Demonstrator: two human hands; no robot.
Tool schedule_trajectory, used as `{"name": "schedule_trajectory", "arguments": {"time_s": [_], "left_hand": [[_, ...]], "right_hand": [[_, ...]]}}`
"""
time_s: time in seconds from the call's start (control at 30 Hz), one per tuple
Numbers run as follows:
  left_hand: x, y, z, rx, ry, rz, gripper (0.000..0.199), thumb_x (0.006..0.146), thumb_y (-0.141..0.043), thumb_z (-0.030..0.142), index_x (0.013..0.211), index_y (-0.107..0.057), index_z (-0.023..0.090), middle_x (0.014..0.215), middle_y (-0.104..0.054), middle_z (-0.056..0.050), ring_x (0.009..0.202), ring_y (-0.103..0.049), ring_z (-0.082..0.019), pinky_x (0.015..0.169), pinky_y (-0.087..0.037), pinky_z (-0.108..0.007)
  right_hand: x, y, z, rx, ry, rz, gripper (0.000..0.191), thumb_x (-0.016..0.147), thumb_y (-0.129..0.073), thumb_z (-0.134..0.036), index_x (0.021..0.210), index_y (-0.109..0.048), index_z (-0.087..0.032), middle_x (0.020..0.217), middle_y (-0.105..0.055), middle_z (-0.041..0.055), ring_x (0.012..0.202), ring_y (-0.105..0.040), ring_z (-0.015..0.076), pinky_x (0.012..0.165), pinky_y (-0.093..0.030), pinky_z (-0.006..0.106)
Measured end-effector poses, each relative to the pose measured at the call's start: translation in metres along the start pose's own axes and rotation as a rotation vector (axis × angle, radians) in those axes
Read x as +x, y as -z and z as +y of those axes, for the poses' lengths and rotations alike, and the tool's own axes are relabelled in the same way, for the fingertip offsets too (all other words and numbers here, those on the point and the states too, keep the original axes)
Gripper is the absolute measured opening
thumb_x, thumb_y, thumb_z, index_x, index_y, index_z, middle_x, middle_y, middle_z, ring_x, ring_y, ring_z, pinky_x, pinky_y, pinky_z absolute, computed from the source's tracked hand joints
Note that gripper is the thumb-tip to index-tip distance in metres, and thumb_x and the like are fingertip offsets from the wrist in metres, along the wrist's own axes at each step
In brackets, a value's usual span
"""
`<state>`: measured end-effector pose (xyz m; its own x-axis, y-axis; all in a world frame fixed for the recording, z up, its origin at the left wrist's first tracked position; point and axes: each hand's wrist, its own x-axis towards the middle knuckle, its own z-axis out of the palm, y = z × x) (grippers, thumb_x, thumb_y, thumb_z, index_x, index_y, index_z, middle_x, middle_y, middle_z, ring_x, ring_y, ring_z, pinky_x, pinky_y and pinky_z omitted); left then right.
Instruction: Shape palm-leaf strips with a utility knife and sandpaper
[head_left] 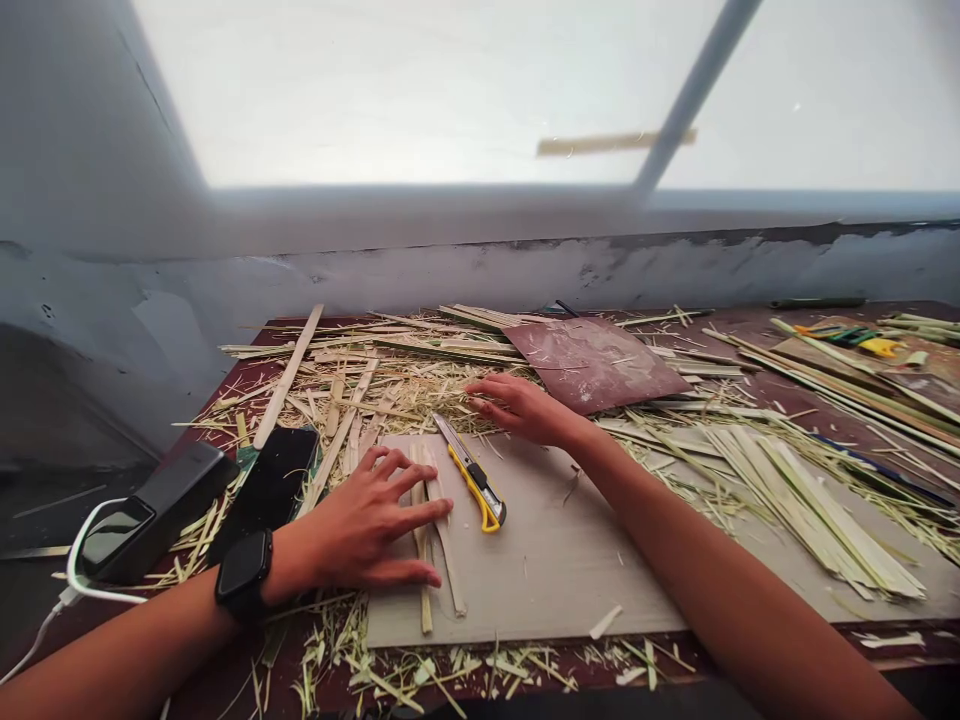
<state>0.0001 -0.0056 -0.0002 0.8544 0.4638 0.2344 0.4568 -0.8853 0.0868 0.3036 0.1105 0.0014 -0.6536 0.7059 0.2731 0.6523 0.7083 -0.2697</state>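
My left hand, fingers spread, lies over two narrow bamboo strips on the left part of the pale board. Farther up, my right hand reaches to the board's far edge beside a heap of shavings; its fingers stretch to the left with no object visible in them. Between the two hands rests a yellow utility knife, its blade out and pointing away from me. A black watch is on my left wrist.
A dark phone and a black device with a white cable are at the left. A reddish-brown sheet covers part of the heap. Flat bamboo strips lie at right, with yellow-handled pliers behind.
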Motion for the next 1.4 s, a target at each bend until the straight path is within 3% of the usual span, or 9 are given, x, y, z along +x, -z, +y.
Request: {"name": "schedule_trajectory", "arguments": {"time_s": [0.3, 0.43, 0.53, 0.73, 0.87, 1.0, 1.1, 1.23, 1.4], "left_hand": [[0.000, -0.004, 0.000, 0.045, 0.017, 0.039, 0.040, 0.104, -0.050, 0.050, 0.131, -0.063, 0.023, 0.139, -0.062, -0.012, 0.117, -0.059, -0.032, 0.102, -0.042, -0.054], [0.001, -0.005, 0.000, 0.057, 0.020, 0.035, 0.038, 0.104, -0.051, 0.047, 0.126, -0.064, 0.020, 0.143, -0.061, -0.012, 0.121, -0.057, -0.035, 0.101, -0.044, -0.055], [0.002, -0.006, 0.000, 0.055, 0.001, 0.036, 0.036, 0.104, -0.052, 0.044, 0.124, -0.064, 0.017, 0.144, -0.060, -0.013, 0.123, -0.056, -0.035, 0.101, -0.045, -0.054], [0.001, -0.006, -0.001, 0.064, -0.005, 0.025, 0.037, 0.105, -0.050, 0.043, 0.128, -0.062, 0.017, 0.145, -0.059, -0.013, 0.125, -0.055, -0.036, 0.102, -0.046, -0.054], [0.000, -0.006, -0.003, 0.094, -0.004, 0.043, 0.039, 0.105, -0.049, 0.047, 0.125, -0.064, 0.017, 0.145, -0.060, -0.012, 0.128, -0.053, -0.038, 0.102, -0.046, -0.057], [0.001, -0.006, -0.008, 0.130, 0.023, 0.062, 0.038, 0.104, -0.051, 0.049, 0.110, -0.067, 0.016, 0.143, -0.061, -0.013, 0.129, -0.054, -0.038, 0.103, -0.045, -0.059], [0.001, -0.006, -0.011, 0.143, 0.036, 0.087, 0.037, 0.103, -0.054, 0.049, 0.105, -0.066, 0.014, 0.142, -0.062, -0.014, 0.129, -0.055, -0.037, 0.104, -0.045, -0.056], [0.000, -0.003, -0.011, 0.101, -0.021, 0.126, 0.039, 0.103, -0.051, 0.052, 0.102, -0.065, 0.015, 0.140, -0.064, -0.012, 0.128, -0.057, -0.035, 0.104, -0.043, -0.053], [0.001, 0.002, -0.013, 0.002, -0.087, 0.133, 0.037, 0.104, -0.053, 0.050, 0.093, -0.063, 0.017, 0.122, -0.072, -0.008, 0.124, -0.059, -0.029, 0.106, -0.039, -0.048]], "right_hand": [[0.002, 0.003, -0.004, 0.040, 0.070, 0.055, 0.043, 0.105, -0.040, -0.048, 0.116, -0.069, -0.020, 0.105, -0.068, 0.0112, 0.096, -0.065, 0.0210, 0.088, -0.050, 0.037], [0.001, -0.001, -0.006, -0.002, 0.060, 0.030, 0.048, 0.100, -0.051, -0.054, 0.133, -0.062, -0.020, 0.125, -0.065, 0.0142, 0.117, -0.059, 0.0271, 0.104, -0.045, 0.047], [0.000, -0.004, -0.004, -0.048, 0.038, -0.001, 0.057, 0.096, -0.056, -0.057, 0.141, -0.057, -0.022, 0.127, -0.065, 0.0154, 0.116, -0.058, 0.0322, 0.103, -0.044, 0.054], [0.000, -0.006, 0.001, -0.091, 0.001, -0.001, 0.045, 0.102, -0.047, -0.049, 0.139, -0.058, -0.025, 0.122, -0.067, 0.0106, 0.109, -0.063, 0.0253, 0.096, -0.051, 0.041], [0.001, 0.001, -0.001, -0.191, -0.145, 0.090, 0.046, 0.102, -0.043, -0.049, 0.137, -0.060, -0.024, 0.126, -0.065, 0.0123, 0.114, -0.059, 0.0274, 0.101, -0.046, 0.045], [-0.002, 0.006, 0.003, -0.356, -0.467, 0.197, 0.052, 0.102, -0.036, -0.051, 0.134, -0.063, -0.018, 0.144, -0.052, 0.0213, 0.128, -0.045, 0.0444, 0.100, -0.038, 0.067], [-0.007, 0.005, 0.011, -0.426, -0.667, 0.159, 0.053, 0.101, -0.037, -0.050, 0.119, -0.071, -0.014, 0.147, -0.047, 0.0268, 0.129, -0.041, 0.0532, 0.094, -0.036, 0.075], [-0.009, 0.003, 0.015, -0.466, -0.770, 0.070, 0.057, 0.102, -0.033, -0.052, 0.109, -0.074, -0.013, 0.140, -0.055, 0.0246, 0.125, -0.048, 0.0494, 0.095, -0.040, 0.071], [-0.007, 0.009, 0.001, -0.499, -0.746, 0.068, 0.053, 0.104, -0.032, -0.046, 0.112, -0.072, -0.012, 0.140, -0.059, 0.0212, 0.123, -0.053, 0.0442, 0.095, -0.045, 0.064]]}}
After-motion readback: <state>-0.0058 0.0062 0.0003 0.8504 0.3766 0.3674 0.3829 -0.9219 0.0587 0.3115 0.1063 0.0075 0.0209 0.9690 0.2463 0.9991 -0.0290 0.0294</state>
